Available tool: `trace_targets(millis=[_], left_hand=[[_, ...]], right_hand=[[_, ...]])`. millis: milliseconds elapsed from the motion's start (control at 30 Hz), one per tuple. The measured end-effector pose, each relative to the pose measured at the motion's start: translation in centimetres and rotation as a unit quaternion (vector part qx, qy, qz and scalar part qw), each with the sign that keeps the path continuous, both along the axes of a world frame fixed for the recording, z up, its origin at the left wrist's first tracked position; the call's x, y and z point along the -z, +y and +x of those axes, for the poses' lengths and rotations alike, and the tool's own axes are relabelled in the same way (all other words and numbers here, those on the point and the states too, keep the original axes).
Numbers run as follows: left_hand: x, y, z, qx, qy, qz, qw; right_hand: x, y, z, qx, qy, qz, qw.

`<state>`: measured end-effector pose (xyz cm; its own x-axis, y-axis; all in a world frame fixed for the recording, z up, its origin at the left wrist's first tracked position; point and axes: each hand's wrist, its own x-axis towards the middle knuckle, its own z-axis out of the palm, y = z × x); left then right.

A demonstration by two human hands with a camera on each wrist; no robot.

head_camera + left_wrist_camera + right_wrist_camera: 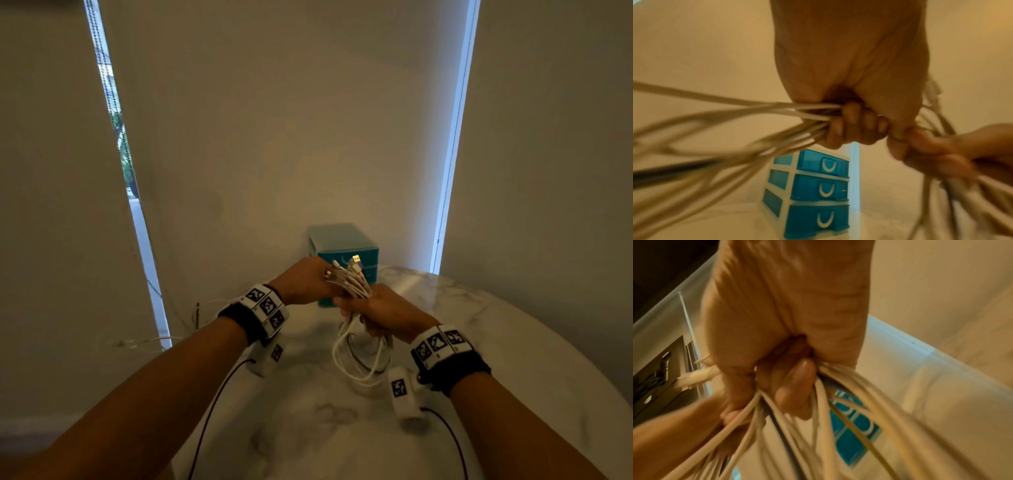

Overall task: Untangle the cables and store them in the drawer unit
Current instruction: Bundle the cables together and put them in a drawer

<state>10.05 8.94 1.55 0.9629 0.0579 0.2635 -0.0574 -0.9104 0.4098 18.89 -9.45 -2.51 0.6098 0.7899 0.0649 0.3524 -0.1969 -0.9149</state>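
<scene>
Nearest to me, hanging below the two hands, the loops of the bundle of thin white cables (359,356) droop down towards the pale marble-patterned round worktop (513,342); whether the lowest loop rests on it I cannot tell. At least one dark cable runs among the white ones.

Just above those loops, the right hand (383,313) is clenched round the bundle, fingers curled tight over the strands. Touching it from the far side, the left hand (305,284) is likewise closed round the same bundle, higher up, where the plug ends fan out. A metal USB plug (356,258) sticks up from that fan, with several white connectors beside it.

Beyond the bundle, at the far edge of the worktop against the wall, stands the small blue plastic drawer unit with a white frame (344,246). The left wrist view shows three drawers with curved white handles, and all three look closed.

To my eye the step in hand is the untangling. I would keep one hand as an anchor on the bundle, pick a single plug from the fan, and draw that one cable out slowly along its length, easing rather than yanking, since pulling hard would likely tighten any knot. A drawer must be opened before anything goes in.
</scene>
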Motion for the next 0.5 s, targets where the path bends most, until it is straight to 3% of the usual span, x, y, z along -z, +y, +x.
trace_targets(millis=[167, 333, 433, 500], left_hand=[[1.5, 4.8, -1.7, -0.018, 0.092, -0.102, 0.990], [3.7, 9.6, -4.9, -0.028, 0.137, -0.073, 0.987], [4.9, 10.9, -5.7, -0.052, 0.029, -0.128, 0.990], [4.5, 11.1, -5.9, -0.088, -0.065, -0.232, 0.966]], right_hand=[[-0.7, -4.6, 4.4, 0.020, 0.109, 0.040, 0.993], [0.4, -7.6, 7.5, 0.115, 0.180, 0.105, 0.971], [1.1, -7.8, 8.0, 0.160, 0.187, 0.110, 0.963], [1.4, -7.7, 8.4, 0.182, 0.180, 0.104, 0.961]])
